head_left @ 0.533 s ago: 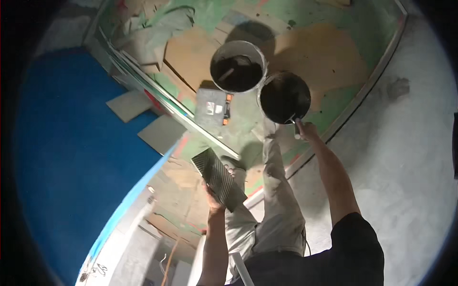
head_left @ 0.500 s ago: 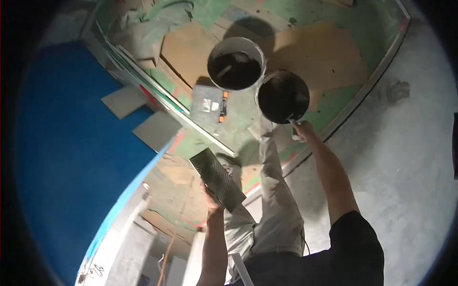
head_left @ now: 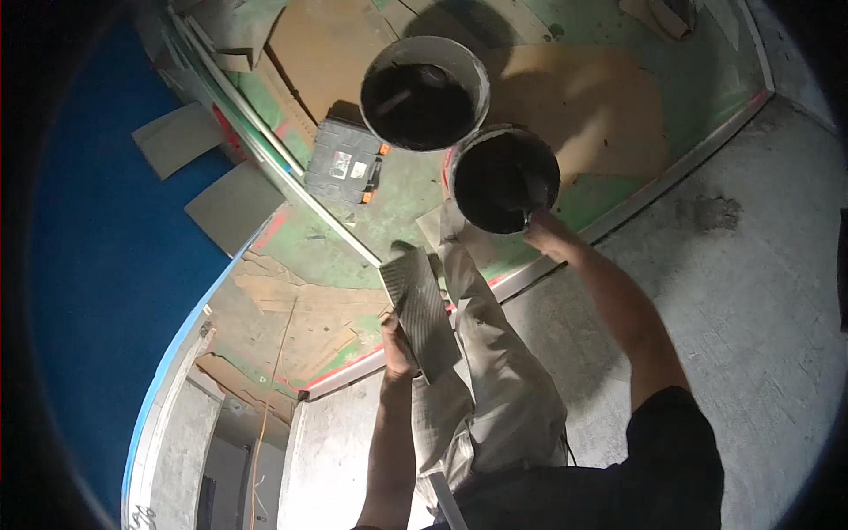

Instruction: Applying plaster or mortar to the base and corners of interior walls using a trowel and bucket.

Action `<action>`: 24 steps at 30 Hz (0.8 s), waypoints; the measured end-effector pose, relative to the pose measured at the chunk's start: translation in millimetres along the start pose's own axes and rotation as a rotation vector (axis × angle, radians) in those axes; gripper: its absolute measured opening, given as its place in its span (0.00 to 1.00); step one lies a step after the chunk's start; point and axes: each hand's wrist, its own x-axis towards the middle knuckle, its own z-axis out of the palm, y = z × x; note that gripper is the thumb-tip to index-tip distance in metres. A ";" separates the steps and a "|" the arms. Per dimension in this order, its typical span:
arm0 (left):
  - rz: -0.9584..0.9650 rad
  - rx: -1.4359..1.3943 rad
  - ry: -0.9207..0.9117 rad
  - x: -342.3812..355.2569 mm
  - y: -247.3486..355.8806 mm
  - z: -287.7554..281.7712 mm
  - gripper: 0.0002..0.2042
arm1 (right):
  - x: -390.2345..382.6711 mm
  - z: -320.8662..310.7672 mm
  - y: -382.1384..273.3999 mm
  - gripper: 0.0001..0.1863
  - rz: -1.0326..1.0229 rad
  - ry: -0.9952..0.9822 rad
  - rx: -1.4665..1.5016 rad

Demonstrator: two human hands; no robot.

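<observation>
My left hand (head_left: pixel 399 348) is closed round the long edge of a rectangular tile (head_left: pixel 422 309), whose upturned face has fine parallel ridges. The tile is above my left leg. At the rim of the nearer bucket (head_left: pixel 454 177), my right hand (head_left: pixel 549 237) grips a trowel (head_left: pixel 535 192); its blade dips inside and is partly lost in shadow. Dark material fills the lower part of that bucket. Just beyond stands a second bucket (head_left: pixel 474 78) with dark contents and a stick-like tool in it.
A grey tool case (head_left: pixel 343 162) with orange latches lies left of the buckets. Long pale strips (head_left: pixel 327 218) run beside it. Two flat tiles (head_left: pixel 235 208) rest by the blue surface (head_left: pixel 97 291). Cardboard sheets (head_left: pixel 609 106) cover parts of the green floor, and a low kerb (head_left: pixel 618 221) borders it.
The trowel has gone deeper into the nearer bucket, my right hand now close against the rim. The tile has turned more upright in my left hand. My view has shifted.
</observation>
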 end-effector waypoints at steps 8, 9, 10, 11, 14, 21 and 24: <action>0.007 0.019 -0.050 143.0 -45.5 -31.9 0.36 | 93.5 -52.6 69.6 0.15 -0.243 0.048 -0.498; 0.000 0.011 -0.065 154.7 -55.4 -42.0 0.37 | 107.1 -46.7 66.6 0.15 -0.198 0.105 -0.481; -0.012 -0.004 -0.078 167.3 -70.7 -53.9 0.38 | 126.4 -37.7 74.4 0.15 -0.182 0.099 -0.482; -0.030 -0.024 -0.090 180.1 -90.3 -66.6 0.39 | 146.4 -28.6 87.6 0.16 -0.069 0.198 -0.529; 0.031 0.005 0.264 199.1 -130.6 -97.3 0.40 | 194.2 9.1 105.6 0.18 0.012 0.294 -0.513; -0.017 -0.010 -0.050 220.5 -112.4 -81.5 0.40 | 241.4 93.9 72.5 0.28 -0.022 0.376 -0.153; -0.069 -0.236 -0.117 243.9 -152.2 -47.6 0.43 | 276.5 101.3 155.6 0.30 -0.188 0.506 -0.337</action>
